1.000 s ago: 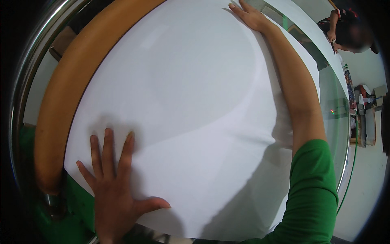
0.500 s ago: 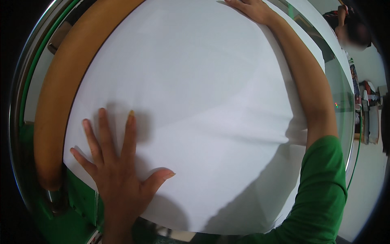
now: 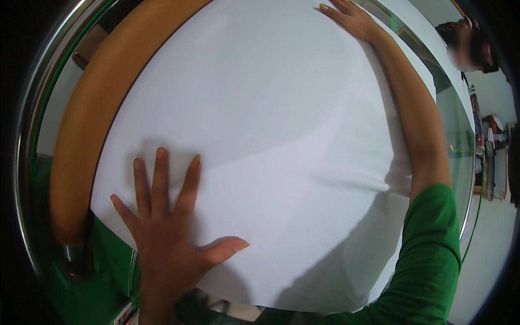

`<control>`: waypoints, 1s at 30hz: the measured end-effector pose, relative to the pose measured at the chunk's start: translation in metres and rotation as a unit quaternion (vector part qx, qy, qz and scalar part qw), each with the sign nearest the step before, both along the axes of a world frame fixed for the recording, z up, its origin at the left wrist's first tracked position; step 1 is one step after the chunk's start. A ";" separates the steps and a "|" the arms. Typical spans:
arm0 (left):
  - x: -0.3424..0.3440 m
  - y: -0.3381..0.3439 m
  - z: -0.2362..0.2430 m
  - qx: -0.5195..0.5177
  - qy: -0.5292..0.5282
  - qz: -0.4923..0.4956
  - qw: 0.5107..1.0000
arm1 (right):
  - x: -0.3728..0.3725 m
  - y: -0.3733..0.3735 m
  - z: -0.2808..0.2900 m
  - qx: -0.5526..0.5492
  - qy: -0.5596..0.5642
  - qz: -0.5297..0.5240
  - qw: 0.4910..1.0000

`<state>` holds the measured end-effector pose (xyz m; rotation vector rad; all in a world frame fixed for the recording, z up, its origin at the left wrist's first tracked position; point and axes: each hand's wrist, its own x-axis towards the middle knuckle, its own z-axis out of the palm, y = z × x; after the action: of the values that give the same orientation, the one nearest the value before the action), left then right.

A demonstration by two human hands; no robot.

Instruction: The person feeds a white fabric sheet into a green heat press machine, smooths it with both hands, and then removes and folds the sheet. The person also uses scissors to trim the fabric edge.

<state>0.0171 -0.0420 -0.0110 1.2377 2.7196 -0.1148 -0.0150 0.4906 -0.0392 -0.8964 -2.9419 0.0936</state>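
So the left hand (image 3: 169,238) was wide open, palm down over the near-left part of a big white sheet (image 3: 260,119), fingers splayed and thumb stuck way out, though I couldn't tell how hard it pressed. The right hand (image 3: 353,20) was open too, reaching flat along the sheet's far right side, its fingertips partly cut off. The sheet lay spread out just right of a long orange-brown tube (image 3: 81,146).
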 end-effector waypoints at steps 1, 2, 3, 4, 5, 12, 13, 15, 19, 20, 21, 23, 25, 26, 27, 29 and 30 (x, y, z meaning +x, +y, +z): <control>0.001 0.000 -0.001 0.005 -0.006 0.000 1.000 | 0.001 0.001 0.000 0.006 0.001 0.011 1.000; 0.002 0.000 0.001 0.005 -0.013 0.003 1.000 | 0.001 0.002 0.001 0.009 0.002 0.023 1.000; 0.002 0.000 0.001 0.007 -0.014 0.002 1.000 | 0.000 0.003 0.001 0.012 0.005 0.035 0.999; 0.001 0.000 0.001 0.008 -0.017 0.001 1.000 | -0.001 0.005 0.002 0.013 0.008 0.041 0.999; 0.000 -0.001 0.000 0.020 -0.012 -0.011 1.000 | -0.002 0.005 0.001 0.015 0.012 0.046 0.999; -0.011 -0.008 -0.004 -0.013 -0.006 0.001 1.000 | -0.019 -0.002 -0.005 0.011 -0.006 0.028 1.000; -0.013 -0.010 -0.006 -0.015 -0.007 0.001 1.000 | -0.020 -0.003 -0.004 0.009 -0.014 0.014 1.000; -0.016 -0.013 -0.006 -0.020 -0.010 -0.001 1.000 | -0.024 -0.004 -0.006 0.003 -0.007 0.025 1.000; -0.019 -0.014 -0.002 -0.005 -0.030 -0.003 1.000 | -0.030 0.011 -0.015 -0.002 -0.004 0.043 0.999; -0.018 -0.014 0.001 -0.003 -0.038 0.004 0.999 | -0.031 0.017 -0.019 0.021 0.032 0.066 0.997; -0.017 -0.013 0.004 0.008 -0.040 0.001 0.999 | -0.030 0.023 -0.025 0.043 0.068 0.092 0.993; -0.015 -0.013 0.007 0.009 -0.048 0.009 0.999 | -0.028 0.036 -0.030 0.060 0.093 0.116 0.987; -0.014 -0.015 0.007 0.035 -0.053 0.002 0.998 | -0.026 0.046 -0.036 0.016 0.114 0.109 0.987; -0.015 -0.017 0.007 0.045 -0.038 -0.003 0.998 | -0.028 0.051 -0.038 0.008 0.126 0.109 0.986; -0.015 -0.020 0.006 0.059 -0.045 -0.013 0.997 | -0.025 0.055 -0.037 -0.001 0.124 0.143 0.982; -0.018 -0.022 0.005 0.084 -0.076 -0.014 0.994 | -0.028 0.061 -0.039 0.022 0.105 0.086 0.990; -0.019 -0.023 0.005 0.103 -0.075 -0.023 0.992 | -0.029 0.064 -0.040 0.025 0.091 0.072 0.993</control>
<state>-0.0021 -0.0647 -0.0057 1.3020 2.6261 0.2500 -0.0439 0.5542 -0.0796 -0.6313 -2.8215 0.1011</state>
